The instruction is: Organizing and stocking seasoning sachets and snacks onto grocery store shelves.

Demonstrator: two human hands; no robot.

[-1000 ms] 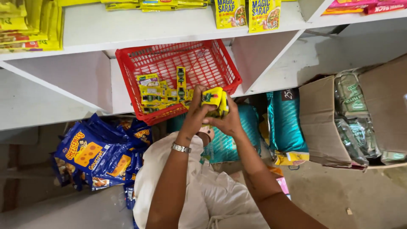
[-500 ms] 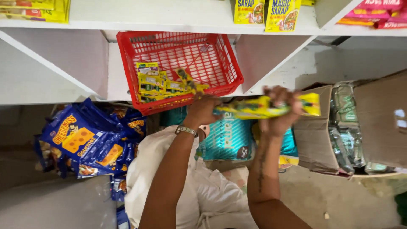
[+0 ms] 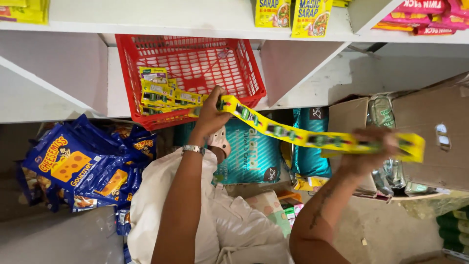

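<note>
Strip of yellow sachets [image 3: 303, 137]: stretched taut between both hands. Left hand [image 3: 211, 115] pinches one end beside the red basket [image 3: 195, 58]; right hand [image 3: 369, 154] clasps the other near the cardboard box [image 3: 435, 132]

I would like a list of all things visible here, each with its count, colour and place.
sachet strip: one, yellow, stretched between both hands
basket: one, red, on the white shelf, holding more yellow sachets
shelf: one, white, across the top
hanging packets: two, yellow, top shelf edge
snack bags: several, blue, lower left
teal bags: two, centre, below the shelf
cardboard box: one, brown, right
pink packets: several, top right
wristwatch: one, silver, left wrist
left hand: grips the strip's end near the basket
right hand: grips the strip near its other end
</note>
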